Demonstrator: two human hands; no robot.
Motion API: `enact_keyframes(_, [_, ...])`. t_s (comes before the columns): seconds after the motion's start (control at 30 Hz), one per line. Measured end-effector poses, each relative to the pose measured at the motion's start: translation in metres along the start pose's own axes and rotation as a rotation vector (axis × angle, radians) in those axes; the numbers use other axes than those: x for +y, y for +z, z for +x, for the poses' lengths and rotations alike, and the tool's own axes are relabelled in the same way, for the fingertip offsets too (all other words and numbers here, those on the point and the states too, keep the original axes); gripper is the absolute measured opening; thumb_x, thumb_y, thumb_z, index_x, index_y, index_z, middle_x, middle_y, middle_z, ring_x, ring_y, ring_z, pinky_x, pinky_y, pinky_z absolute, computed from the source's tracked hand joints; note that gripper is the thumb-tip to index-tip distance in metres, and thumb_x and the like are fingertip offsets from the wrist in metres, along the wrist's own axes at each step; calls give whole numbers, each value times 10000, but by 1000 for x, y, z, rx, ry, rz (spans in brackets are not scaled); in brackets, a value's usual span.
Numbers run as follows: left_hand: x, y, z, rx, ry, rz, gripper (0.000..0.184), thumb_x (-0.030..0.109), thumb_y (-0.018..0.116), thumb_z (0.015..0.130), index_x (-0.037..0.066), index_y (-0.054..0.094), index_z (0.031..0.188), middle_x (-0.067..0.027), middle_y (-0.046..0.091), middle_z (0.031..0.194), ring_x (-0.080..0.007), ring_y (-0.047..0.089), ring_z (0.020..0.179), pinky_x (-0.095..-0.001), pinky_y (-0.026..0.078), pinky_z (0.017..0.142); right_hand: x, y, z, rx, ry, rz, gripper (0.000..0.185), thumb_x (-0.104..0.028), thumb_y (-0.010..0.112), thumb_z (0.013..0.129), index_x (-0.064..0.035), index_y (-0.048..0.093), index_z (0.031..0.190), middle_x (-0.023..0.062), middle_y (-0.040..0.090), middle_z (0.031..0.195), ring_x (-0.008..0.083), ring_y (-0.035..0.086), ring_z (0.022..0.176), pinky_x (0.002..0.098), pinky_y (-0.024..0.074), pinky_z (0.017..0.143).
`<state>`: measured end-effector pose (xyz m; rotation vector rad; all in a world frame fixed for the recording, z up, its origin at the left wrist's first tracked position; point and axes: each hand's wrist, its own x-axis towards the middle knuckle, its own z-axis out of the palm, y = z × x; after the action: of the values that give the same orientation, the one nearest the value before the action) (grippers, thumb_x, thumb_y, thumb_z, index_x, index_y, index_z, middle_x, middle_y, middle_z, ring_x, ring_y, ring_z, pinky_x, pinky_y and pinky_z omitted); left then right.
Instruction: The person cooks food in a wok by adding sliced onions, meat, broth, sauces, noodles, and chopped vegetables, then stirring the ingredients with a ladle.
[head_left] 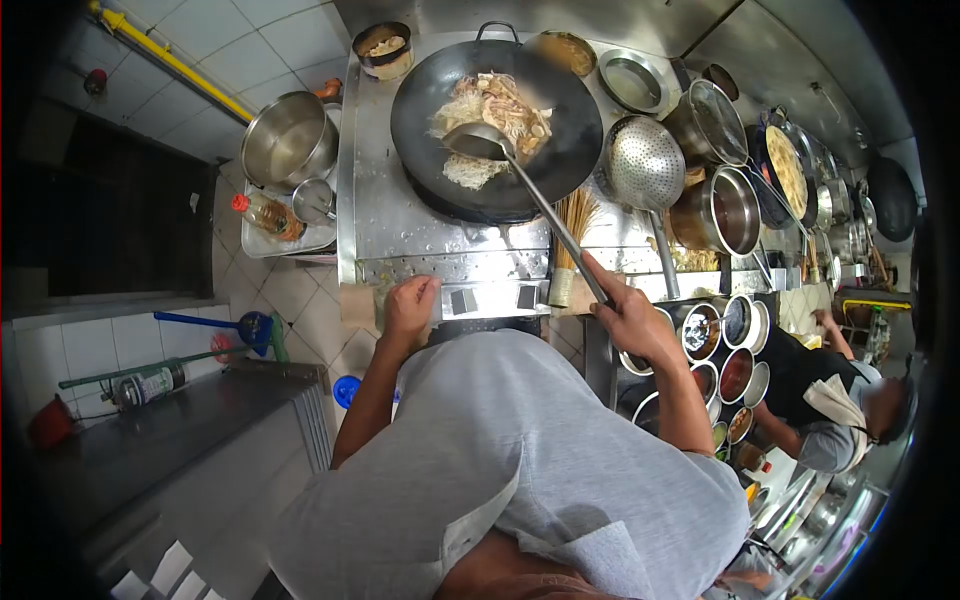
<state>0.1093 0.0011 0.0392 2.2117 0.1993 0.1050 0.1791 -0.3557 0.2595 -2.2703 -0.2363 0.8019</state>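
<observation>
A long-handled ladle (pixel 548 205) is held in my right hand (pixel 634 316), and its bowl rests on the food in the wok. The large dark wok (pixel 560 100) sits on the steel stove. Pale shredded food with brownish pieces (pixel 505 108) lies in the middle of it. My left hand (pixel 410 306) is curled near the stove's front edge, touching neither wok nor ladle; whether anything is inside its fingers is too small to tell. A bamboo brush (pixel 572 235) stands between the wok and my right hand.
Right of the wok are a perforated strainer (pixel 644 163), steel pots (pixel 730 212) and several seasoning containers (pixel 736 373). At the left stand a steel pot (pixel 290 142) and a red-capped bottle (pixel 270 216). A co-worker (pixel 815 400) is at the far right.
</observation>
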Motion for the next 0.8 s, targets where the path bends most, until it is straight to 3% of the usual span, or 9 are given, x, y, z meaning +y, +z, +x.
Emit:
enact_keyframes(0.23, [-4,2,-4,-45,-23,-35,243,217,684,959,-13,737,1017,-147,724,831,-210,689,698,-330,551,659,29,18,15,-45,-21,-57,821,-25,563,906,-253,241,1627,289,605,1341,447,623,1184,469,480,1027])
enact_keyframes(0.3, [2,4,-4,-33,12,-42,228,213,647,957,-3,719,945,-192,697,824,-334,681,713,-413,523,661,32,17,18,-40,-15,-138,840,-24,551,905,-272,209,1631,286,620,1315,455,632,1152,503,488,993])
enact_keyframes(0.33, [6,4,-3,-34,15,-41,228,213,647,957,-3,719,945,-192,697,824,-334,681,713,-413,523,661,30,15,18,-37,-15,-137,840,-24,551,905,-272,209,1631,286,620,1315,455,632,1152,503,488,993])
enact_keyframes(0.43, [11,2,-3,-38,-16,-55,231,219,646,957,1,719,944,-193,693,821,-337,676,705,-414,521,658,27,11,19,-47,33,-189,841,-31,552,905,-280,206,1630,303,653,1229,463,632,1137,524,484,983])
enact_keyframes(0.6, [3,4,-4,-36,-3,-48,234,228,646,959,7,722,943,-192,696,825,-338,674,703,-423,523,659,47,25,32,115,-98,-295,815,-50,568,896,-239,246,1622,318,692,909,466,689,914,553,508,892])
enact_keyframes(0.8, [-1,10,-6,-45,-38,-53,234,236,654,956,13,724,939,-180,711,846,-333,687,723,-420,535,673,50,38,47,148,-33,-382,823,-63,585,882,-231,258,1618,277,694,807,459,693,811,553,533,830])
